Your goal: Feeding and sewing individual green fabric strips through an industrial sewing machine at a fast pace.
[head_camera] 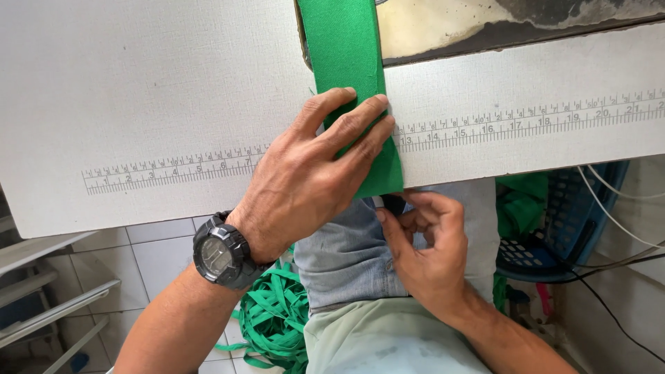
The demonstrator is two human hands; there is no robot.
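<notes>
Green strap lies pinned under my flat left hand; at five o'clock, my right hand pinches its end, fingers curled.

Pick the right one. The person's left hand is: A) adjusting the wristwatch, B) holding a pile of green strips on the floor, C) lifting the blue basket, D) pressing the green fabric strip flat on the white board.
D: the left hand lies flat on the green fabric strip over the white board.

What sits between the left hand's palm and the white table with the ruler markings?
The green fabric strip lies there: the left hand presses flat on it against the white table, covering part of the ruler scale, as the head view shows.
</notes>
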